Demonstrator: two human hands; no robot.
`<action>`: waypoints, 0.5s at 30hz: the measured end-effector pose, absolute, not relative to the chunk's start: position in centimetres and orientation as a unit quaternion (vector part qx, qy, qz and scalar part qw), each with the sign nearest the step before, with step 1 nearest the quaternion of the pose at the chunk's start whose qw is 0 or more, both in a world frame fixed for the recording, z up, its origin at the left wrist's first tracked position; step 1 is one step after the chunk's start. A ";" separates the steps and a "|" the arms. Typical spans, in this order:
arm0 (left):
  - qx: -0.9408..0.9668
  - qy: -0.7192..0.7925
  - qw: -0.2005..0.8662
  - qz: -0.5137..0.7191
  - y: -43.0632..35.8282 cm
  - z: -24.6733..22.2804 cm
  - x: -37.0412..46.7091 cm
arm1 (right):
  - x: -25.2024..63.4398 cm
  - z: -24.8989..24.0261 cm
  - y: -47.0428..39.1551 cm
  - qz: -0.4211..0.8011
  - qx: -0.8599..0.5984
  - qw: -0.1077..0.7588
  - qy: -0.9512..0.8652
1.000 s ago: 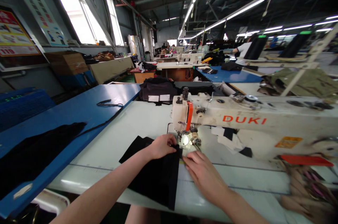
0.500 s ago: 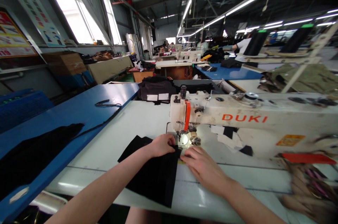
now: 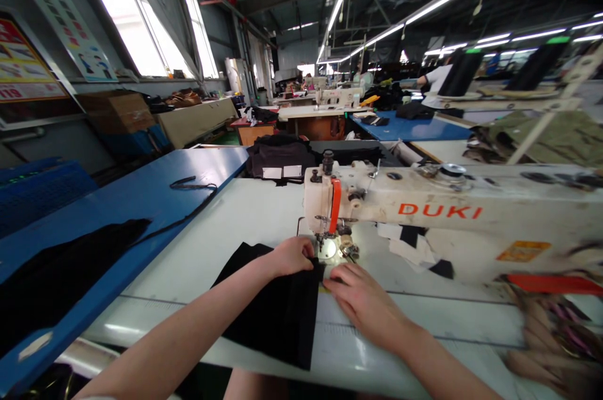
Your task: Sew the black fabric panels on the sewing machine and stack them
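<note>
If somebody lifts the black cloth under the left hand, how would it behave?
The black cloth would probably droop, as it lies flat like soft fabric on the pale table. It seems light for its spread, showing little thickness.

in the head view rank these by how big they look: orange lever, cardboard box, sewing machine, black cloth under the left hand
1. Sewing machine, cut off by the picture's right edge
2. Black cloth, partly covered by the left hand
3. Cardboard box, farther back
4. Orange lever
</note>
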State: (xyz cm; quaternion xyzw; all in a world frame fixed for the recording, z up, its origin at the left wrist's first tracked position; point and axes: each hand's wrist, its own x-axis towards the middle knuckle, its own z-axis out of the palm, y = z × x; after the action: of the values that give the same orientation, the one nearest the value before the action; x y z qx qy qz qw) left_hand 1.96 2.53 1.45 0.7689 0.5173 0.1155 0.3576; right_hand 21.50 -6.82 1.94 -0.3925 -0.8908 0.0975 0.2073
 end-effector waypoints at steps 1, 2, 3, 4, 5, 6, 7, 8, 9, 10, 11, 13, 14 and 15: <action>0.771 0.518 0.352 0.113 2.5 1.5 2.0 | 21.5 1.9 -6.8 0.100 -0.394 0.205 -0.890; 0.774 0.519 0.345 0.111 2.5 1.5 2.0 | 21.6 1.8 -6.9 0.103 -0.395 0.204 -0.890; 0.777 0.520 0.339 0.109 2.4 1.6 2.1 | 21.6 1.7 -6.9 0.106 -0.397 0.204 -0.889; 0.779 0.520 0.333 0.106 2.4 1.6 2.1 | 21.6 1.6 -6.9 0.109 -0.399 0.205 -0.887; 0.782 0.521 0.327 0.103 2.3 1.7 2.2 | 21.6 1.5 -6.9 0.110 -0.403 0.209 -0.884; 0.785 0.521 0.320 0.100 2.3 1.8 2.2 | 21.6 1.4 -6.8 0.110 -0.409 0.215 -0.880; 0.787 0.522 0.314 0.096 2.2 1.9 2.3 | 21.6 1.3 -6.8 0.108 -0.416 0.221 -0.876; 0.789 0.524 0.308 0.092 2.2 2.0 2.4 | 21.5 1.2 -6.7 0.103 -0.424 0.225 -0.871; 0.791 0.525 0.303 0.087 2.1 2.1 2.4 | 21.3 1.1 -6.6 0.096 -0.430 0.226 -0.869; 0.792 0.526 0.298 0.082 2.1 2.1 2.5 | 21.2 1.1 -6.5 0.087 -0.434 0.222 -0.869; 0.793 0.528 0.293 0.078 2.1 2.1 2.5 | 21.0 1.0 -6.3 0.077 -0.437 0.215 -0.870; 0.796 0.530 0.286 0.070 2.1 2.1 2.6 | 20.7 0.9 -6.1 0.056 -0.439 0.196 -0.875; 0.797 0.530 0.283 0.067 2.1 2.0 2.6 | 20.6 0.9 -6.1 0.045 -0.440 0.187 -0.877; 0.799 0.529 0.279 0.064 2.1 2.0 2.5 | 20.5 0.9 -6.0 0.034 -0.441 0.180 -0.878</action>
State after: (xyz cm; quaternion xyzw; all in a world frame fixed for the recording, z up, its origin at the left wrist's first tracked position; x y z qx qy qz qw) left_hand 2.54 2.14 2.01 0.7986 0.5293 0.0639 0.2795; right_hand 20.53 -6.03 0.85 -0.4414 -0.8785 0.0340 0.1798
